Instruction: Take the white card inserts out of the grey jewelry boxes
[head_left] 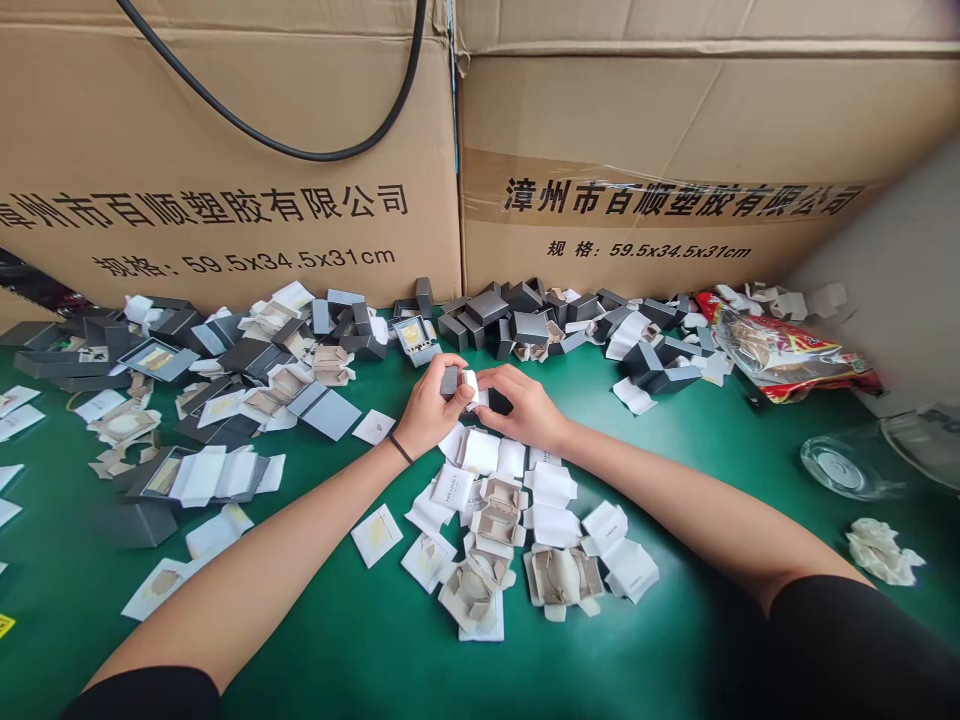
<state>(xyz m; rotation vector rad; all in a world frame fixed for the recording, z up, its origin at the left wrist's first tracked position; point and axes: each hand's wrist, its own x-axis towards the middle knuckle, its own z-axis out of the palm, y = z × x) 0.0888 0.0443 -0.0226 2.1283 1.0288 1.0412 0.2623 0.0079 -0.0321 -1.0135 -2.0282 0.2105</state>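
Work in progress, judged partway through: your left hand is wrapped around a small grey box, and your right hand pinches the white piece at its right-hand edge, so both grips are clamped and meet over the table. How far the piece sits inside the box cannot be told, since your fingers cover the join; this one therefore appears unfinished. On the near side of the grip lie loose inserts and white cards, already apart from any box (some inserts look creased or torn). Beyond and to the right of the grip, dark boxes form a long heap with more inserts mixed in; to its left, a second heap includes an open tray showing a yellowish pad. The separated pieces suggest a good share is done; what remains in those heaps cannot be counted, as many boxes overlap and hide their insides. Well to the right of the grip, a red packet and a crumpled tissue seem unrelated.
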